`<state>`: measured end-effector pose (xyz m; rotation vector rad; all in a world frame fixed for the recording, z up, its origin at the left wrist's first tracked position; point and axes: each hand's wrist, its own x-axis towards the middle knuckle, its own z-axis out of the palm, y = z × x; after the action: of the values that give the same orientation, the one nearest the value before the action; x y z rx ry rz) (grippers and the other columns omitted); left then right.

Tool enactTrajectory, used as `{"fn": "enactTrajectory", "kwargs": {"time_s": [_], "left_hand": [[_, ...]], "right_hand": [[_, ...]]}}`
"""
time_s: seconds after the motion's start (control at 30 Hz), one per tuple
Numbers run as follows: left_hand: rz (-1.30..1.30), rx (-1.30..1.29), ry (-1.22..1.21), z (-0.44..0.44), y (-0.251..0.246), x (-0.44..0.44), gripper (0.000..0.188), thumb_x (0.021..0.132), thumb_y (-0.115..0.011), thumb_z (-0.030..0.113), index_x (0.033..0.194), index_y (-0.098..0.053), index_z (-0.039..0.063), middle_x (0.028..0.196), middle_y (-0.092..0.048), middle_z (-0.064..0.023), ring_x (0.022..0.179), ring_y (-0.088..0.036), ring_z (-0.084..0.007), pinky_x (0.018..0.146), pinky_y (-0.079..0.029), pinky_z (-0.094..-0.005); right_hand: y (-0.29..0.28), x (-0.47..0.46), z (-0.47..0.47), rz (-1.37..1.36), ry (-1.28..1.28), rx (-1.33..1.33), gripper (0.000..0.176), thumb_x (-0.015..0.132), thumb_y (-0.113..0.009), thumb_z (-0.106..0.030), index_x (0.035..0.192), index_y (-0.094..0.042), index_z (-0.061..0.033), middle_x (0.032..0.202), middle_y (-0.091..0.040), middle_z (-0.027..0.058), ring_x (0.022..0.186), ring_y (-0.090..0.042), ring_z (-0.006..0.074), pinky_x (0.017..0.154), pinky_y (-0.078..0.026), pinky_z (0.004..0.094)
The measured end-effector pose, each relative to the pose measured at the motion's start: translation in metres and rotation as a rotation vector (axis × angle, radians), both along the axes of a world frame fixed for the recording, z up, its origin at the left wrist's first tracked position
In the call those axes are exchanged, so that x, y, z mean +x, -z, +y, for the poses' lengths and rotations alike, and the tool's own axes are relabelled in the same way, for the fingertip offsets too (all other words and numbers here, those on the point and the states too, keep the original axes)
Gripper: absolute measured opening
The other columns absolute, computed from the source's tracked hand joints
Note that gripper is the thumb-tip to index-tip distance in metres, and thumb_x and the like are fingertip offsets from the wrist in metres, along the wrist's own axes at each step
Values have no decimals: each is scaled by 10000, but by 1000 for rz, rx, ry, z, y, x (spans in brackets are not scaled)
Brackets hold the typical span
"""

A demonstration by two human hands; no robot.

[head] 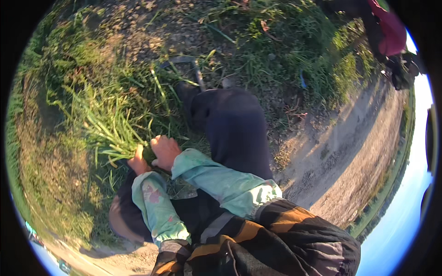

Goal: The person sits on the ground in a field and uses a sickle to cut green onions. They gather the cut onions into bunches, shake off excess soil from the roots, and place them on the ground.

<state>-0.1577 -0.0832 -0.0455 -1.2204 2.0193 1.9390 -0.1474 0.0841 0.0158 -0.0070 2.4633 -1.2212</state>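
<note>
My left hand [138, 163] grips a bunch of long green grass [115, 136] near its lower end, and the blades fan out to the upper left. Close against it, my right hand [166, 151] is curled beside the stems. The palm side of that hand is hidden, so I cannot tell whether it grips stems. Both forearms wear pale green sleeve covers [224, 179]. My bent knee [238, 120] in dark trousers rises to the right of the hands. A bent metal tool [198, 74], possibly a sickle, shows beyond them by my foot.
Grass and weeds [286, 45] cover the ground ahead, with a stony bare patch [148, 31] at the top. Along the right runs a dirt track [345, 165]. Another person in a red garment [392, 31] is at the upper right. A blue scrap [303, 79] lies among the weeds.
</note>
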Motion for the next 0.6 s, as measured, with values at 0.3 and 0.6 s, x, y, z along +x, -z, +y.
{"fn": "enactTrajectory", "kwargs": {"time_s": [0.3, 0.6], "left_hand": [[244, 668, -88, 6, 15, 26, 249, 901, -690, 72, 1141, -622, 67, 971, -675, -60, 785, -680, -206, 695, -599, -394], [328, 604, -273, 12, -2, 12, 327, 854, -718, -15, 1165, -638, 45, 974, -690, -52, 809, -689, -213, 697, -598, -390]], "right_hand": [[40, 20, -16, -326, -44, -324, 642, 656, -851, -174, 1224, -614, 8, 1072, -729, 212, 1045, -703, 365, 912, -537, 428], [34, 12, -11, -233, -187, -182, 562, 664, -835, -175, 1119, -587, 40, 961, -705, 283, 970, -688, 449, 858, -538, 490]]}}
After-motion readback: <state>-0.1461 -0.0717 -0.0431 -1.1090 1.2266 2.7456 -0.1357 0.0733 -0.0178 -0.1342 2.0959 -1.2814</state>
